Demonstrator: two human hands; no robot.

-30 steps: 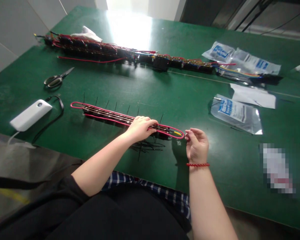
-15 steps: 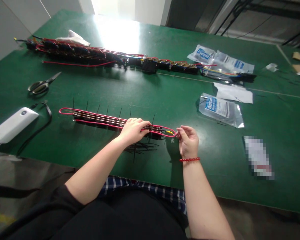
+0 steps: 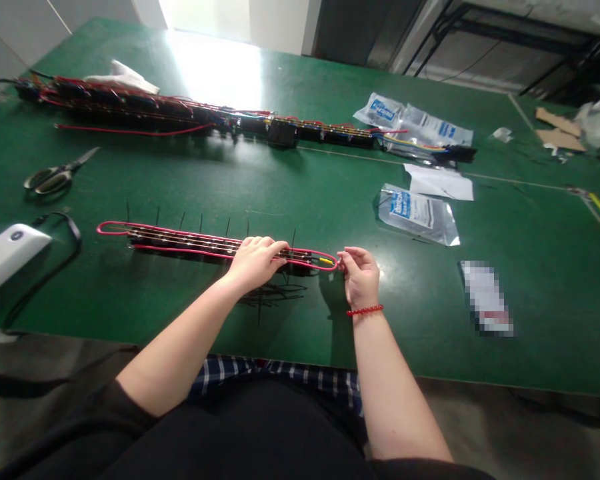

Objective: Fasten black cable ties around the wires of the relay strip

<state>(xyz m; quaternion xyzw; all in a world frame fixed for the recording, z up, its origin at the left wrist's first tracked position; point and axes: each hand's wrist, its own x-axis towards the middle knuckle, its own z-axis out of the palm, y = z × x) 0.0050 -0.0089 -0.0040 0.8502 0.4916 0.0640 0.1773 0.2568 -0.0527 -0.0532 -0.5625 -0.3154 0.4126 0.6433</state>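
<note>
A long, narrow black wired assembly [image 3: 200, 241] lies in front of me, with thin rods or wires along its top and thin black ties sticking up from it. A red wire [image 3: 111, 229] runs along it and loops out past both ends. My left hand [image 3: 258, 262] is closed over the assembly near its right end, thumb on the near side. At the right-hand loop, beside a short yellow piece [image 3: 326, 261], my right hand [image 3: 361, 275] pinches the tip of the red wire; the fingertips partly hide it. Loose black ties [image 3: 275, 293] lie just below my left hand.
A longer wired assembly [image 3: 180, 110] stretches across the back of the green table [image 3: 190, 180]. Scissors [image 3: 60, 175] and a white device with a black cable [image 3: 15, 257] lie at left. Plastic bags [image 3: 420, 217] and white paper [image 3: 439, 182] lie at right.
The camera view has turned slightly right, so everything sits further left in the picture. Both hands keep their places on the assembly and the red wire's loop.
</note>
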